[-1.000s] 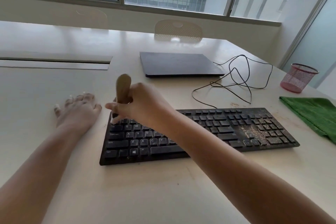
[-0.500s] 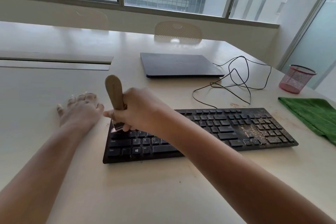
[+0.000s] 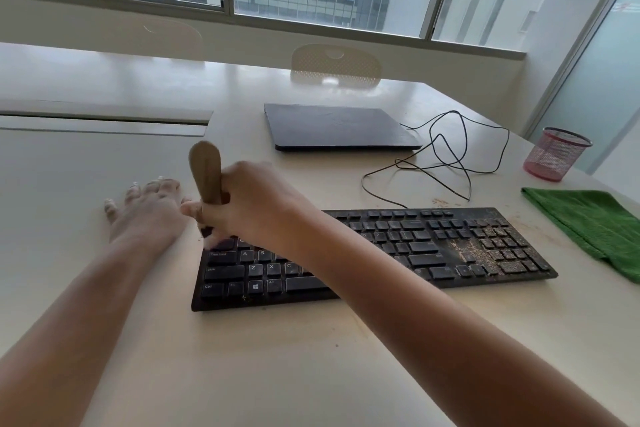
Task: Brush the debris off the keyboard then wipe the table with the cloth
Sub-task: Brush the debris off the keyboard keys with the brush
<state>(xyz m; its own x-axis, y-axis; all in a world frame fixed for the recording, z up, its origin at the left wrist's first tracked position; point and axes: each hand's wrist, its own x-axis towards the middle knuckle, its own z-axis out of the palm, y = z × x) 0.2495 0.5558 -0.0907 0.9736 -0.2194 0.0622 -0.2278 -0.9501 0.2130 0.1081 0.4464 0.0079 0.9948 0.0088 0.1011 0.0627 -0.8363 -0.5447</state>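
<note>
Both forearms are bare, no sleeves, with pale nails on the fingers [image 3: 160, 179].

Your right hand [image 3: 256, 204] and forearm hide the keyboard's [image 3: 433, 246] middle keys. Brush [image 3: 205, 173] bristles are motion-blurred below your fist. Green cloth [image 3: 588, 222] runs off the right edge. Key legends at the far right are too small to read.

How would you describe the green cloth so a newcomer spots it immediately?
Start at the black keyboard on the white table. Look just past its debris-covered right end. The folded green cloth lies flat there, the only green thing, nearer than the pink mesh cup.
</note>
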